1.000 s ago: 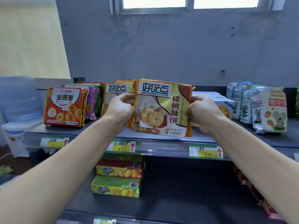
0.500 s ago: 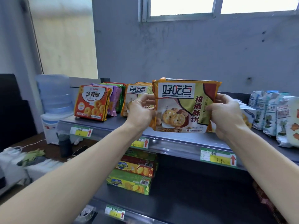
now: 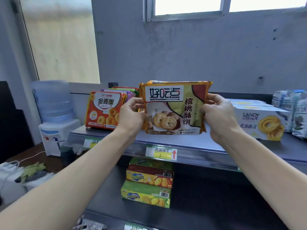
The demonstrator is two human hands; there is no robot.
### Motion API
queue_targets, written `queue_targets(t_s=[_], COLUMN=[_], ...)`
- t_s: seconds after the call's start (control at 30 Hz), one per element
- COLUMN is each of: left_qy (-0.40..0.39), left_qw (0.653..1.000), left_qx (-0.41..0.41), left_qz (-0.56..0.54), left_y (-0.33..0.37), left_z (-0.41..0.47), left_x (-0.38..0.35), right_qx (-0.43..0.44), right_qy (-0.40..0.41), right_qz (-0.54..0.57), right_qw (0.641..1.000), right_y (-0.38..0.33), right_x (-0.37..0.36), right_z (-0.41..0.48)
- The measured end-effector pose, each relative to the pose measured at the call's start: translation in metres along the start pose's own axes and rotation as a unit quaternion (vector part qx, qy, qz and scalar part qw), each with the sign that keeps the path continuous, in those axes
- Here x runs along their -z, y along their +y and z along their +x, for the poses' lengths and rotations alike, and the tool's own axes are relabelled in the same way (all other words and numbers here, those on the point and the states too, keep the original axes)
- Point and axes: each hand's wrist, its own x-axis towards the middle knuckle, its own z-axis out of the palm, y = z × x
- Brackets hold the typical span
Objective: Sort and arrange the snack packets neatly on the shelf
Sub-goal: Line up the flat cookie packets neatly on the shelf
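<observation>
Grey wall [image 3: 182, 55] with a window [image 3: 187, 7] high up, top shelf [image 3: 207, 143] in front of it; I log the following:
Walnut biscuit packet [image 3: 174, 110]: upright, front towards me, over the middle of the top shelf; I cannot tell whether its bottom edge touches the board.
Left hand [image 3: 131, 115]: fingers curled round the packet's left edge.
Right hand [image 3: 219, 117]: fingers curled round its right edge.
Orange ring-biscuit packet [image 3: 103, 110]: standing to the left, purple and green packets [image 3: 131, 92] lined up behind it.
White biscuit boxes [image 3: 259, 123]: to the right, blue-white bags [image 3: 292, 110] beyond them.
Price tag [image 3: 161, 152]: on the shelf lip below the held packet.
Stacked boxes [image 3: 147, 183]: lower shelf.
Water dispenser [image 3: 53, 113]: far left
</observation>
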Motion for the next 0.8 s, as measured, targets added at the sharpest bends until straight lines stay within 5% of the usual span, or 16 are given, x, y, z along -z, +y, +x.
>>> queue_targets(t_s=[0.3, 0.57, 0.8], left_qy=[-0.012, -0.051, -0.042], left_qw=[1.000, 0.992, 0.993], left_qx=[0.008, 0.065, 0.075], left_qz=[0.005, 0.090, 0.081], left_y=[-0.011, -0.058, -0.059], left_z=[0.053, 0.084, 0.099], left_x=[0.045, 0.048, 0.042], right_qx=[0.035, -0.055, -0.031], right_qy=[0.037, 0.062, 0.088], right_qz=[-0.033, -0.140, -0.147], right_qw=[0.998, 0.987, 0.985], right_y=[0.014, 0.048, 0.058], right_x=[-0.060, -0.074, -0.081], right_z=[0.009, 0.016, 0.036])
